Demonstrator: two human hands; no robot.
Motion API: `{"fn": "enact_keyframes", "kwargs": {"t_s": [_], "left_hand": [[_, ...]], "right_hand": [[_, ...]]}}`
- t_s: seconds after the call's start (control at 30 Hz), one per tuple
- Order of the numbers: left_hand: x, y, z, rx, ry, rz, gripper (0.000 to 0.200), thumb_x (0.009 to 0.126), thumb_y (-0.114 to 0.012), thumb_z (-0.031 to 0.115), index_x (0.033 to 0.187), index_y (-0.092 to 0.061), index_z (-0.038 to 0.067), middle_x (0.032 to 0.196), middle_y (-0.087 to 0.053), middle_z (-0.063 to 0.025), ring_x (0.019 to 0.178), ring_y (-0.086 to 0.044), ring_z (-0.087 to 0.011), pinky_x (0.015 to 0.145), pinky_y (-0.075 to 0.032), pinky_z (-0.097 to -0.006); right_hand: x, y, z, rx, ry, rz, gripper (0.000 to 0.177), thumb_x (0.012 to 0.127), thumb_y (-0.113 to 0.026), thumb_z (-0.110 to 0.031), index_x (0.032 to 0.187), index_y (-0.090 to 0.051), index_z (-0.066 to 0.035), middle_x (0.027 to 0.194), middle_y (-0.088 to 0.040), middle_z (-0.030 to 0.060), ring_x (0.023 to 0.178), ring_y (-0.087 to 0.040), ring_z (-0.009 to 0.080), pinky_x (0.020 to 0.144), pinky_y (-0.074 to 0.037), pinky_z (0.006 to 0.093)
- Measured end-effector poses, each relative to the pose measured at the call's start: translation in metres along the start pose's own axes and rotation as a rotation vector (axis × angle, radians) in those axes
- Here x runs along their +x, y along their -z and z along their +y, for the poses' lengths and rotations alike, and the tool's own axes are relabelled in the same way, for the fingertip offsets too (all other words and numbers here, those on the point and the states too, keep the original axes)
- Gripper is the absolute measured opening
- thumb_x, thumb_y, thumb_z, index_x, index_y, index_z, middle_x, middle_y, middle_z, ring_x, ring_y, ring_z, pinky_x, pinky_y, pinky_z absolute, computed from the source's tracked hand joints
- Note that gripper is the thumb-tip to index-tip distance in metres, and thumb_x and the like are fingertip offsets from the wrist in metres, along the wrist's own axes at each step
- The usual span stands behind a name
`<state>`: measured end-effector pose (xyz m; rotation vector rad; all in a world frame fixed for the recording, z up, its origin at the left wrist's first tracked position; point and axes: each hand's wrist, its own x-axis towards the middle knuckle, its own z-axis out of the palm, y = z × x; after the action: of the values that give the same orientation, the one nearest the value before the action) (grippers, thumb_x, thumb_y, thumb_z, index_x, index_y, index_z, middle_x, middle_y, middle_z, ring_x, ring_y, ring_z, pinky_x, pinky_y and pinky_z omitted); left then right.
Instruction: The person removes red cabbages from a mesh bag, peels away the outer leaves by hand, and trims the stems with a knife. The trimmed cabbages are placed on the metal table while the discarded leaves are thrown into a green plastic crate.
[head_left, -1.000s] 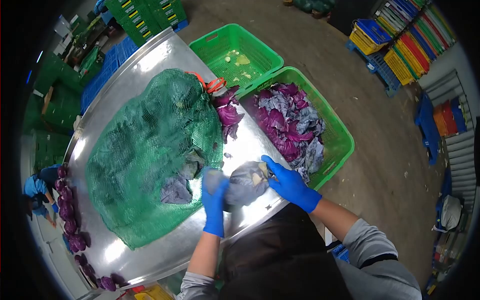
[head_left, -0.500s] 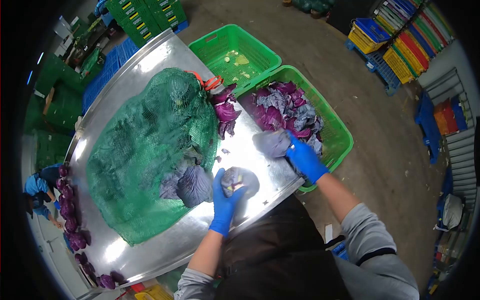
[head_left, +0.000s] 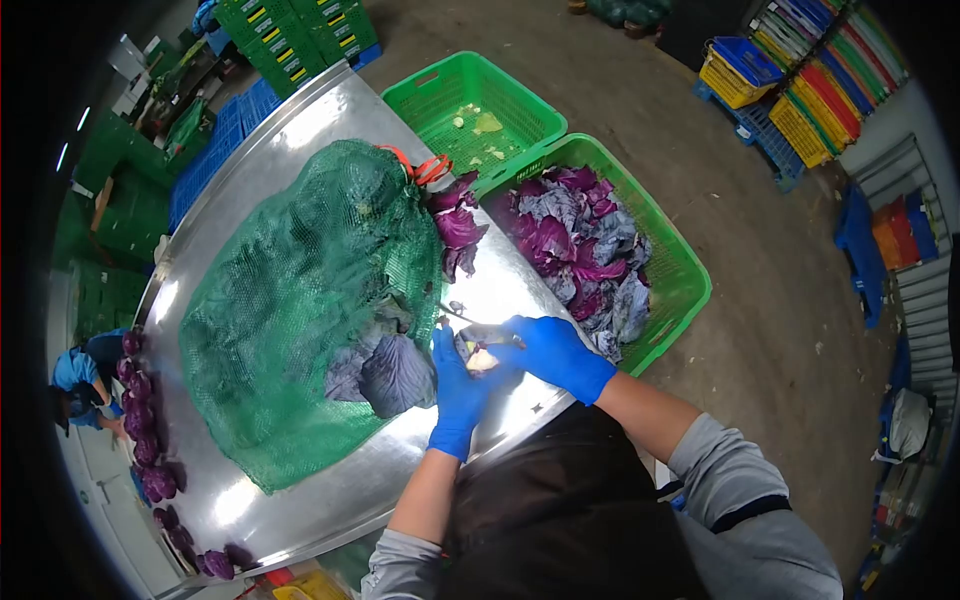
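Note:
Near the steel table's front edge, my left hand (head_left: 458, 390) is wrapped round the left side of a red cabbage (head_left: 482, 358), whose pale cut stem end faces up. My right hand (head_left: 565, 358) is at the cabbage's right side, fingers bent inward and smeared by motion; what they grip is hard to make out. A thin dark streak shows just above the cabbage. Left of my left hand, large loose outer cabbage leaves (head_left: 397, 375) lie on a green mesh sack (head_left: 290, 300). More purple leaves (head_left: 458, 230) rest at the table's right edge.
A green crate (head_left: 680, 290) full of cabbage leaves adjoins the steel table (head_left: 330, 110) on the right. Another green crate (head_left: 530, 95) behind it holds a few scraps. Trimmed red cabbages (head_left: 140, 415) line the left edge, where a co-worker (head_left: 80, 375) bends over.
My right hand has moved left from the crate side to the cabbage, and the leaf it held is gone from it. My left hand stays round the cabbage.

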<state>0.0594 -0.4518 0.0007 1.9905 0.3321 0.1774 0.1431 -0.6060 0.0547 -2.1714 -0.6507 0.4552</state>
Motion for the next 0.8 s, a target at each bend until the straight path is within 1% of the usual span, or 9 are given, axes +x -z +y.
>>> {"fn": "enact_keyframes", "kwargs": {"t_s": [0.07,0.17,0.3,0.37,0.4,0.5,0.6,0.67,0.8], "left_hand": [[0.007,0.001,0.008,0.192,-0.039,-0.003,0.098,0.065,-0.080,0.030,0.133,-0.024,-0.011,0.126,-0.040,-0.0190,0.117,-0.042,-0.0245,0.098,-0.036,-0.0344],[0.013,0.004,0.023,-0.257,0.191,-0.043,0.091,0.064,-0.082,0.025,0.130,-0.032,-0.010,0.126,-0.042,-0.0181,0.117,-0.043,-0.0249,0.100,-0.034,-0.0333],[0.016,0.005,-0.006,-0.040,0.090,-0.064,0.098,0.064,-0.081,0.035,0.132,-0.028,-0.011,0.123,-0.043,-0.0206,0.113,-0.047,-0.0268,0.096,-0.039,-0.0349],[0.020,0.008,-0.014,-0.094,0.019,-0.137,0.095,0.064,-0.082,0.033,0.132,-0.031,-0.008,0.122,-0.045,-0.0188,0.113,-0.047,-0.0259,0.096,-0.039,-0.0345],[0.013,0.016,-0.007,-0.123,0.078,-0.201,0.096,0.063,-0.082,0.031,0.134,-0.030,-0.005,0.125,-0.044,-0.0179,0.115,-0.046,-0.0265,0.098,-0.038,-0.0341],[0.000,0.030,0.001,-0.379,0.155,-0.244,0.098,0.062,-0.083,0.031,0.136,-0.028,-0.004,0.128,-0.042,-0.0171,0.118,-0.045,-0.0265,0.100,-0.037,-0.0341],[0.015,0.033,0.002,-0.307,0.146,-0.396,0.101,0.062,-0.083,0.028,0.137,-0.025,-0.003,0.130,-0.041,-0.0149,0.119,-0.044,-0.0252,0.101,-0.036,-0.0346],[0.017,0.027,0.006,-0.116,-0.022,-0.328,0.096,0.063,-0.082,0.025,0.136,-0.025,-0.003,0.127,-0.043,-0.0132,0.116,-0.045,-0.0232,0.100,-0.036,-0.0343],[0.005,-0.005,0.024,-0.474,0.180,-0.196,0.087,0.064,-0.079,0.028,0.128,-0.030,-0.005,0.122,-0.044,-0.0158,0.114,-0.046,-0.0256,0.098,-0.037,-0.0341]], "right_hand": [[0.007,-0.016,0.028,-0.162,0.088,0.019,0.040,0.078,-0.063,-0.045,0.096,-0.063,-0.010,0.070,-0.063,0.0136,0.066,-0.063,0.0314,0.061,-0.050,0.0380],[0.016,-0.006,0.031,-0.127,0.102,0.066,0.032,0.080,-0.061,-0.039,0.091,-0.063,-0.010,0.066,-0.062,0.0129,0.063,-0.062,0.0325,0.058,-0.050,0.0390],[0.022,-0.018,0.061,-0.204,0.102,0.106,0.027,0.080,-0.061,-0.034,0.086,-0.064,-0.008,0.066,-0.062,0.0138,0.063,-0.062,0.0332,0.058,-0.050,0.0392],[0.030,-0.011,0.083,0.018,-0.091,0.162,0.025,0.078,-0.062,-0.031,0.082,-0.065,-0.007,0.068,-0.062,0.0161,0.065,-0.063,0.0340,0.058,-0.050,0.0399],[0.028,0.000,0.086,-0.337,-0.216,0.155,0.025,0.077,-0.062,-0.030,0.083,-0.066,-0.006,0.070,-0.063,0.0169,0.067,-0.064,0.0333,0.062,-0.050,0.0408],[0.022,0.023,0.073,-0.409,-0.408,0.130,0.034,0.077,-0.064,-0.035,0.095,-0.066,-0.007,0.081,-0.065,0.0178,0.075,-0.064,0.0320,0.068,-0.050,0.0409],[0.023,0.030,0.032,-0.352,-0.289,0.201,0.047,0.076,-0.065,-0.041,0.111,-0.061,-0.009,0.093,-0.064,0.0184,0.082,-0.064,0.0318,0.072,-0.049,0.0404],[0.019,0.012,0.009,-0.047,0.148,0.002,0.057,0.076,-0.065,-0.045,0.121,-0.056,-0.012,0.104,-0.062,0.0187,0.087,-0.063,0.0325,0.075,-0.050,0.0383],[0.022,0.003,0.015,0.047,0.118,-0.123,0.051,0.075,-0.065,-0.044,0.116,-0.059,-0.013,0.102,-0.064,0.0160,0.086,-0.064,0.0305,0.075,-0.050,0.0363]]}}
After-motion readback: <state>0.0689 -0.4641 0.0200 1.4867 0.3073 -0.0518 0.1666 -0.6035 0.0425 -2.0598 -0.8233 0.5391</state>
